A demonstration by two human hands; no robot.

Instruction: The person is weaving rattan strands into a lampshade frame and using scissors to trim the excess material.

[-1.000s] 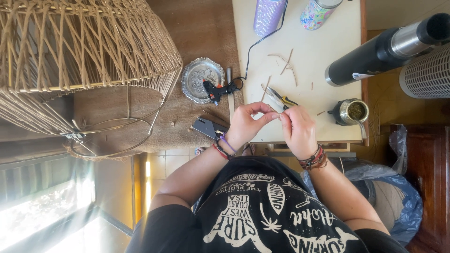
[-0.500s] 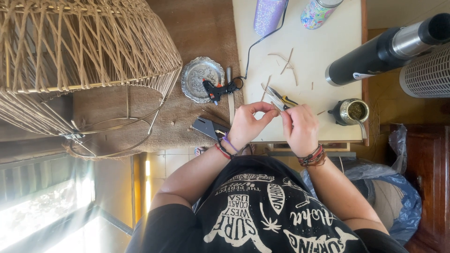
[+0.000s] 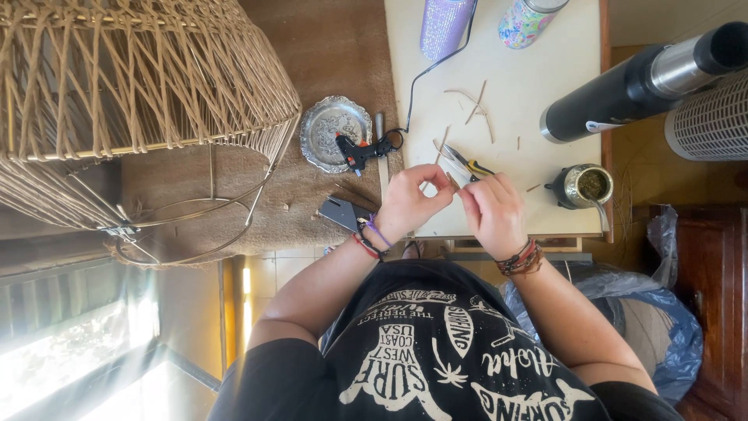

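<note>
My left hand (image 3: 407, 204) and my right hand (image 3: 492, 212) meet over the near edge of a cream table (image 3: 514, 117). Both pinch a short thin cane strip (image 3: 452, 182) between their fingertips. Just beyond the fingers lie yellow-handled pliers (image 3: 470, 165) on the table, and neither hand touches them. Loose cane scraps (image 3: 475, 101) are scattered farther up the table. Each wrist wears bracelets.
A black glue gun (image 3: 362, 150) rests on a round silver tray (image 3: 331, 125), its cord running up the table. A dark phone (image 3: 343, 212), a big wicker lampshade (image 3: 132, 86), a wire frame (image 3: 195, 226), a black flask (image 3: 647, 78), a metal cup (image 3: 588, 185) and two tumblers (image 3: 446, 27) are nearby.
Both hands stay in place on the cane strip. Only the fingertips shift slightly.
</note>
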